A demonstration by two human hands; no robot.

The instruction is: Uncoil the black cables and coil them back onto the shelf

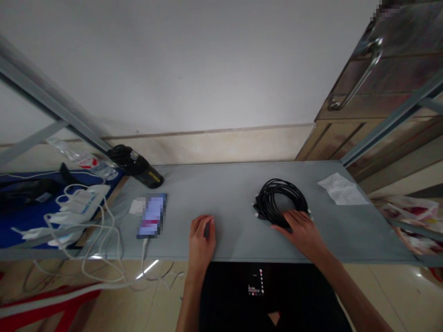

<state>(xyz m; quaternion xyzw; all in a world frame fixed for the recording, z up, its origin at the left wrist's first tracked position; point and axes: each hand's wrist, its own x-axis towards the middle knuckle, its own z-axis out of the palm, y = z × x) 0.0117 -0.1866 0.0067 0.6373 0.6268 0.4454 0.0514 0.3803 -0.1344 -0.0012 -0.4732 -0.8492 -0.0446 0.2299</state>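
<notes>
A coiled bundle of black cables point(265, 203) lies on the grey tabletop point(231, 184), its plug ends gathered on the left side of the coil. My right hand point(301, 230) grips the near right part of this coil, fingers over the strands and thumb reaching along the near edge. Some fingertips are hidden among the cables. To the left, my left hand point(201, 240) rests by the front of the table, loosely curled with thumb and forefinger drawn together. Nothing shows in it.
A phone point(152, 216) with a white charging cable and a black bottle point(136, 166) are on the left. Beyond them are a clear plastic bottle point(86, 161) and a white power strip point(81, 203) with tangled cords. White tissue point(342, 189) lies at the right. Metal posts rise at both ends.
</notes>
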